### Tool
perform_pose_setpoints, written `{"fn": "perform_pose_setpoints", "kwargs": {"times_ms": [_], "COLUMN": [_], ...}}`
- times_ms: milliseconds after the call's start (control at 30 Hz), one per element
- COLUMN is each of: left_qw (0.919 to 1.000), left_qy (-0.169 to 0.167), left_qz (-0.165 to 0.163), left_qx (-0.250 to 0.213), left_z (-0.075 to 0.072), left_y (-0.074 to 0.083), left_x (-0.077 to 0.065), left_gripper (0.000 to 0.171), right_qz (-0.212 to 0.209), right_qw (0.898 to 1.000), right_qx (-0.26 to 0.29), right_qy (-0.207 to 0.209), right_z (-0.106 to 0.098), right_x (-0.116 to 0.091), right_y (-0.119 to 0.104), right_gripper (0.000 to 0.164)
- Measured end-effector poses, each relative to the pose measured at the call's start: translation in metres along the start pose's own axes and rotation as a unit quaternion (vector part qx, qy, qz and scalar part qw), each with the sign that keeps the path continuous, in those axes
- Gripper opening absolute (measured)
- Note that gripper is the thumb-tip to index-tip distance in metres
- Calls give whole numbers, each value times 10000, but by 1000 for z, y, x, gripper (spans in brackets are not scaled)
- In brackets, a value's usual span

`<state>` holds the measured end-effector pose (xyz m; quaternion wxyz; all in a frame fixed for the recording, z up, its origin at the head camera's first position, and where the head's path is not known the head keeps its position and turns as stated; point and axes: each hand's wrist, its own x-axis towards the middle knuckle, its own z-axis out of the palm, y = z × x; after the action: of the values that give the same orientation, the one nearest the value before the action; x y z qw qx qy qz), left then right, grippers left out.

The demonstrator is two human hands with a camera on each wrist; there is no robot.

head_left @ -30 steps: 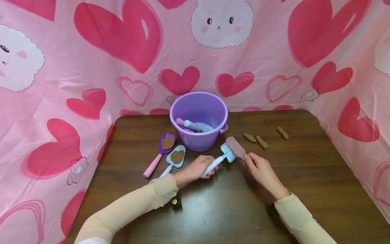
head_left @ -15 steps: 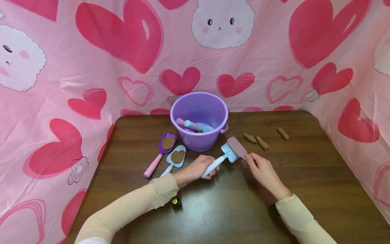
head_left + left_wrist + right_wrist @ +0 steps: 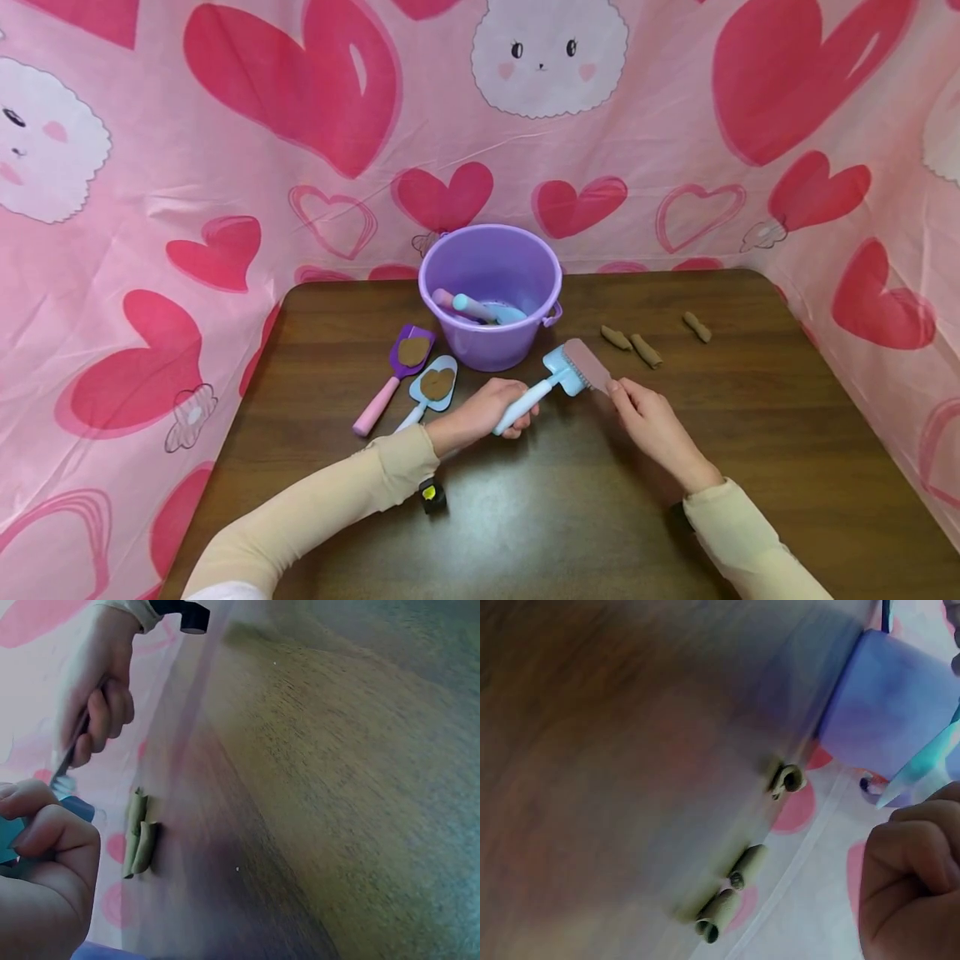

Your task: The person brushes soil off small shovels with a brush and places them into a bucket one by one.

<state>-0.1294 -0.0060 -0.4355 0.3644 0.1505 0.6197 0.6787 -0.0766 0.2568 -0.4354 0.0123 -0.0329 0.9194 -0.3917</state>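
Note:
My left hand (image 3: 487, 410) grips the pale handle of a light blue toy shovel (image 3: 527, 405), its blade tilted up above the table. With thumb and fingers my right hand (image 3: 654, 425) pinches a flat dusty-pink scraper (image 3: 587, 363) with a toothed edge. Those teeth lie over the shovel's blade; contact is hard to tell. In the right wrist view, part of the light blue blade (image 3: 928, 759) shows above my right fist. A purple shovel (image 3: 397, 360) with a pink handle and a second light blue shovel (image 3: 437, 362) lie to the left, each carrying a brown patch.
A purple bucket (image 3: 487, 346) stands behind the hands, with pink- and blue-handled toys inside. Brown rolled pieces (image 3: 646, 352) lie at right on the wooden table (image 3: 787, 433). Pink heart-print cloth (image 3: 645, 108) hangs around the table. A wrist camera (image 3: 432, 496) sits under my left sleeve.
My right hand has shifted slightly right and toward me, and the scraper has slid a little across the shovel's blade. The left hand has barely moved.

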Motion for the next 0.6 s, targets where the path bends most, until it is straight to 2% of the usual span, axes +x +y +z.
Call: {"fn": "perform_pose_setpoints", "kwargs": {"times_ms": [133, 233, 467, 600], "left_qw": [9999, 9997, 9988, 9981], "left_qy": [-126, -161, -43, -108], "left_qz": [-36, -79, -125, -114], "left_qx": [-88, -134, -464, -603], "left_z": [-1, 0, 2, 3], "left_y": [-1, -1, 0, 0], "left_x": [-1, -1, -1, -1], "left_gripper": [35, 34, 37, 37], "right_qz": [276, 266, -386, -261], "right_qw": [9985, 9980, 9987, 9993], "right_qx": [-335, -349, 290, 258], "right_qy": [331, 450, -147, -8], "right_z": [-1, -2, 2, 1], "right_x": [2, 0, -7, -7], "right_y": [6, 7, -2, -1], "right_gripper": [45, 44, 35, 37]}}
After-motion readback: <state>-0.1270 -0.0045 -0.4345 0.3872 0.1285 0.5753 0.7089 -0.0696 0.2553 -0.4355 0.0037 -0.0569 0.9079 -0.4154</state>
